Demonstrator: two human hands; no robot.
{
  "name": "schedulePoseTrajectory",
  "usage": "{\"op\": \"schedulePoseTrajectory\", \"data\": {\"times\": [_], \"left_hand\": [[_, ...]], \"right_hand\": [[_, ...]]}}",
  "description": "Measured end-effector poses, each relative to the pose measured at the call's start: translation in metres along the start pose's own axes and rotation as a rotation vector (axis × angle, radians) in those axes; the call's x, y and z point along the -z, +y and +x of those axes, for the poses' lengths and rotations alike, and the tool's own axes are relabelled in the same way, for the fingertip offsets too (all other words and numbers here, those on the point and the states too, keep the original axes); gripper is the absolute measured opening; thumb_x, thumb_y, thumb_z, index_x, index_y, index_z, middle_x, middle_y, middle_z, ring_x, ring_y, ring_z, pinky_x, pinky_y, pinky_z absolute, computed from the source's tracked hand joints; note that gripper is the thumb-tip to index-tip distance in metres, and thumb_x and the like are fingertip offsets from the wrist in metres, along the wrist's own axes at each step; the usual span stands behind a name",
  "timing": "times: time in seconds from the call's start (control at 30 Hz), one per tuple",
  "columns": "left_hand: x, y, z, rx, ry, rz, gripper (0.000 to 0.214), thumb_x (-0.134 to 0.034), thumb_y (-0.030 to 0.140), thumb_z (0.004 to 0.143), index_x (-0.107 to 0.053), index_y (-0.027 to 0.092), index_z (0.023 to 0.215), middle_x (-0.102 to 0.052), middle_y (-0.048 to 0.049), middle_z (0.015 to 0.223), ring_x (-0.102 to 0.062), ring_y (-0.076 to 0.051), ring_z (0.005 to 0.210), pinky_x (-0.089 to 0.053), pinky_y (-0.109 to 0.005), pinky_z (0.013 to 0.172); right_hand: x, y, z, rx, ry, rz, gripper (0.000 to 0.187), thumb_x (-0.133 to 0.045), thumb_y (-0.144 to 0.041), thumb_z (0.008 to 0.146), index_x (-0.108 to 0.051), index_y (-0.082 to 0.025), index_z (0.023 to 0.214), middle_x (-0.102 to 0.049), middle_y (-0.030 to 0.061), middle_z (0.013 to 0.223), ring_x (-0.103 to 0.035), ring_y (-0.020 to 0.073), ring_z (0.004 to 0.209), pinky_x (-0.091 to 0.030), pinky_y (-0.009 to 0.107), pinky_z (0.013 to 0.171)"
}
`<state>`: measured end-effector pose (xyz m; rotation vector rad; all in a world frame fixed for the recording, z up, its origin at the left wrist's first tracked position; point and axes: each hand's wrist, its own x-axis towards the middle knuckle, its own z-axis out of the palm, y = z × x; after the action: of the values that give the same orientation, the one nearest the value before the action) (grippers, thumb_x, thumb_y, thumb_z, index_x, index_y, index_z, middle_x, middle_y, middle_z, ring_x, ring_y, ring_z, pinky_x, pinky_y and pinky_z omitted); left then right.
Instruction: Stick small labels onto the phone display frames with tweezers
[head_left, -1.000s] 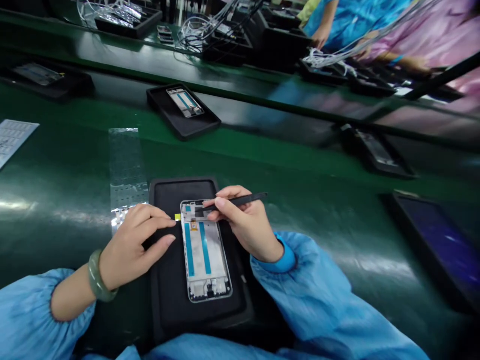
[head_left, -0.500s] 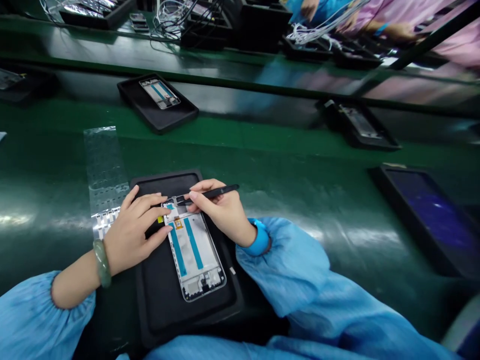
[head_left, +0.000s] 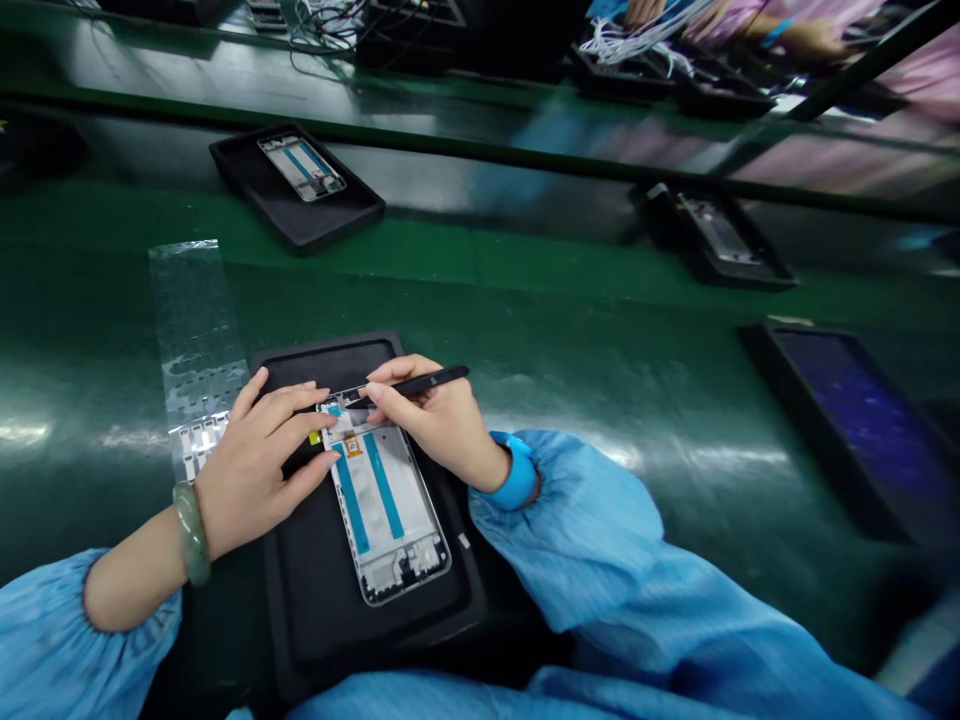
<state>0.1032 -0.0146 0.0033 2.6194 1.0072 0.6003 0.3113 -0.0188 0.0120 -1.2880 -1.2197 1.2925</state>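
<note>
A phone frame (head_left: 384,505) with two blue strips lies in a black tray (head_left: 315,610) in front of me. My right hand (head_left: 435,425) pinches black tweezers (head_left: 420,382), whose tip touches the frame's top edge. My left hand (head_left: 255,465) rests on the tray at the frame's upper left corner, fingers curled with fingertips against the frame beside a small yellow tab (head_left: 314,438). A green bangle (head_left: 190,533) sits on the left wrist.
A clear sheet of small parts (head_left: 196,345) lies left of the tray on the green belt. Another tray with a phone frame (head_left: 296,185) sits further back, two more dark trays (head_left: 712,240) to the right. Other people's hands and cables are at the far bench.
The view has shifted, so tray and hands sit further left in the picture. The tweezers' tip stays at the frame's top edge and the left fingers have closed in on the corner.
</note>
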Motion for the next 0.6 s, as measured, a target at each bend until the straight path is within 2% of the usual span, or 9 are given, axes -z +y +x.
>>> {"op": "schedulePoseTrajectory", "data": {"times": [0.6], "left_hand": [[0.0002, 0.0005, 0.0004, -0.008, -0.004, 0.022, 0.024, -0.053, 0.028, 0.086, -0.055, 0.022, 0.109, -0.057, -0.0056, 0.119, -0.049, -0.023, 0.117, -0.015, -0.051, 0.111]], "right_hand": [[0.0003, -0.0003, 0.0013, 0.027, -0.006, -0.041, 0.016, -0.064, -0.029, 0.077, -0.058, -0.015, 0.085, -0.064, 0.0013, 0.080, -0.064, 0.0094, 0.057, -0.052, 0.020, 0.055]]}}
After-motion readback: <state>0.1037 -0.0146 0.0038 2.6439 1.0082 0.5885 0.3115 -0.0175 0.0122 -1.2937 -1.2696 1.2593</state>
